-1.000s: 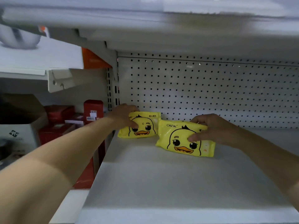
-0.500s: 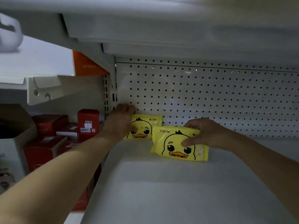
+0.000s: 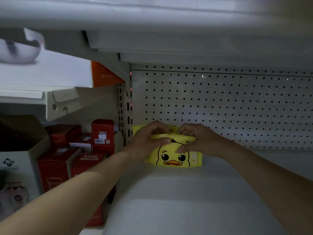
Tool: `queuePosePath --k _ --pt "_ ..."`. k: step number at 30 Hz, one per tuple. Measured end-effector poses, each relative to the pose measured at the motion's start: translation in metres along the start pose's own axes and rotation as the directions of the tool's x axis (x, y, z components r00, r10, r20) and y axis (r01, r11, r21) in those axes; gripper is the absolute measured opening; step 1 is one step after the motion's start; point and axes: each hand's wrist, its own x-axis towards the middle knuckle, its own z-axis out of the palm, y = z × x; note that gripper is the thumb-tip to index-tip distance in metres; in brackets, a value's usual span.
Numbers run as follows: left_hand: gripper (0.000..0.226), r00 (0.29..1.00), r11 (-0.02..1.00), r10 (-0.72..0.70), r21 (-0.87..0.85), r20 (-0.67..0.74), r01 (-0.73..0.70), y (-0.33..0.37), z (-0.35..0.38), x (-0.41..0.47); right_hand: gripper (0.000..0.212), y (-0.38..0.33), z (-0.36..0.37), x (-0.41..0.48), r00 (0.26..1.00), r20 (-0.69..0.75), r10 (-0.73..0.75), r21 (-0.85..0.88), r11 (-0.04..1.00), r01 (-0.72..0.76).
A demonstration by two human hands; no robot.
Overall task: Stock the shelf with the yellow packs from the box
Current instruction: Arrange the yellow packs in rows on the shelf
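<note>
Both your hands are on the front yellow pack (image 3: pixel 174 158). It stands upright on the shelf (image 3: pixel 186 200), duck face toward you, in the back-left corner area. Your left hand (image 3: pixel 147 141) grasps its top-left part: fingers (image 3: pixel 159 127) curled over the top edge, thumb lying across the front face. Your right hand (image 3: pixel 201 141) grasps the top-right part the same way, with curled fingers over the top and the thumb pressed on the front just above the duck's eye. The two thumbs nearly meet over the duck's head. The rear yellow pack (image 3: pixel 138 128) stands right behind the front one, against the pegboard (image 3: pixel 220 107), mostly hidden; only its top-left strip and a bit between your hands show. Can't tell whether the two packs touch. The front pack's bottom edge sits on the shelf surface, and the pack looks roughly vertical. The slotted upright post (image 3: pixel 125 116) is just left of the rear pack. Left of the post, in the neighbouring bay, are red boxes (image 3: pixel 67 165), stacked and crowded, with a white carton (image 3: pixel 17 167) at the far left. The upper shelf (image 3: pixel 169 39) hangs overhead and the lighting is dim.
</note>
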Motion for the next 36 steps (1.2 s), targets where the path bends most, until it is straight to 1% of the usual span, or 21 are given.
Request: queuePosePath --k 3,6,9,11,14,16,18,20,23,25,27,29,31,33,35,36 --pt "0.013 0.997 0.999 -0.019 -0.041 -0.075 0.016 -0.003 -0.004 -0.003 0.044 0.003 -0.001 -0.003 0.997 -0.062 -0.046 0.01 0.999 0.046" --pt "0.015 0.995 0.997 -0.058 -0.046 -0.083 0.054 -0.007 -0.006 -0.007 0.035 0.012 -0.009 -0.013 0.992 -0.097 -0.084 0.055 0.994 0.09" --pt "0.019 0.991 0.995 -0.097 -0.027 -0.089 0.095 -0.008 -0.006 -0.006 0.032 0.019 -0.009 -0.018 0.994 -0.093 -0.051 0.124 0.99 0.063" --pt "0.019 0.99 0.995 -0.095 -0.002 -0.102 0.095 -0.006 -0.007 -0.007 0.031 0.022 -0.008 -0.016 0.994 -0.105 -0.037 0.113 0.992 0.049" --pt "0.017 0.991 0.993 -0.066 0.088 -0.117 0.077 -0.001 -0.014 -0.007 0.02 0.025 -0.006 -0.014 0.985 -0.171 0.004 0.104 0.994 0.014" --pt "0.017 0.991 0.987 -0.063 0.139 -0.114 0.079 0.0 -0.022 -0.006 0.018 0.024 -0.002 -0.009 0.973 -0.231 0.009 0.084 0.996 0.011" --pt "0.015 0.991 0.98 -0.033 0.191 -0.126 0.057 0.001 -0.03 -0.002 0.021 0.022 0.005 0.0 0.957 -0.29 -0.028 0.029 0.999 0.038" --pt "0.016 0.984 0.963 0.029 0.267 -0.178 0.02 0.001 -0.038 0.004 0.023 0.019 0.011 0.013 0.929 -0.359 -0.088 -0.05 0.996 0.075" --pt "0.024 0.962 0.911 0.091 0.412 -0.256 0.023 -0.007 -0.046 0.016 0.024 0.017 0.021 0.032 0.896 -0.424 -0.131 -0.109 0.99 0.093" --pt "0.03 0.962 0.884 0.092 0.466 -0.256 0.039 -0.016 -0.049 0.02 0.02 0.019 0.027 0.038 0.883 -0.446 -0.145 -0.145 0.985 0.089" --pt "0.031 0.964 0.846 0.119 0.533 -0.238 0.027 -0.024 -0.052 0.02 0.019 0.024 0.032 0.04 0.882 -0.448 -0.144 -0.164 0.983 0.077" --pt "0.033 0.955 0.817 0.16 0.576 -0.248 0.012 -0.03 -0.054 0.019 0.022 0.028 0.034 0.04 0.885 -0.445 -0.141 -0.16 0.984 0.076" --pt "0.037 0.948 0.828 0.192 0.56 -0.255 -0.018 -0.032 -0.055 0.018 0.025 0.029 0.035 0.04 0.88 -0.449 -0.159 -0.17 0.981 0.09" --pt "0.038 0.956 0.853 0.175 0.521 -0.236 -0.027 -0.033 -0.054 0.017 0.033 0.029 0.035 0.04 0.872 -0.453 -0.182 -0.207 0.974 0.096" --pt "0.042 0.968 0.872 0.141 0.489 -0.209 -0.021 -0.031 -0.05 0.016 0.044 0.028 0.036 0.04 0.878 -0.44 -0.188 -0.24 0.967 0.087" --pt "0.042 0.971 0.878 0.13 0.478 -0.2 -0.019 -0.03 -0.049 0.016 0.046 0.028 0.037 0.04 0.883 -0.431 -0.189 -0.251 0.964 0.083"
